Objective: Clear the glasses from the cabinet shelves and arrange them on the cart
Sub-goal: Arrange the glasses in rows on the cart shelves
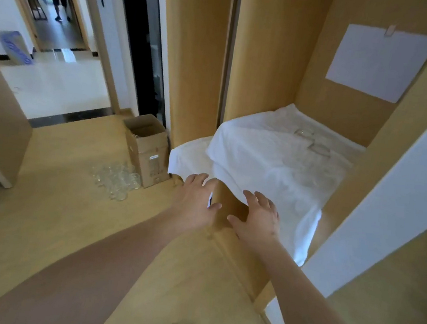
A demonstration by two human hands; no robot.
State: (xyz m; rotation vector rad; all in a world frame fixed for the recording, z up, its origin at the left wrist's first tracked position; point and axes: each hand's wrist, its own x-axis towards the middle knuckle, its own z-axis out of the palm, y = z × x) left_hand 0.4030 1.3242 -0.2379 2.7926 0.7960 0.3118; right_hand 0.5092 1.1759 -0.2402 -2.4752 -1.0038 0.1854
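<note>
Reaching toward the shelf edge, left hand (pixel 196 203) and right hand (pixel 256 218), fingers spread, holding nothing. Two clear glasses (pixel 311 141) sit far back on white cloth-covered cabinet shelf (pixel 262 151); likely fragile, slippery — take each round its wall.

A home: wooden cabinet (pixel 267 60), wood floor (pixel 68 198), hallway doorway (pixel 51 7).

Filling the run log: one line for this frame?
left hand: open, at white cloth edge | right hand: open, beside | glasses: on floor by cardboard box
</note>
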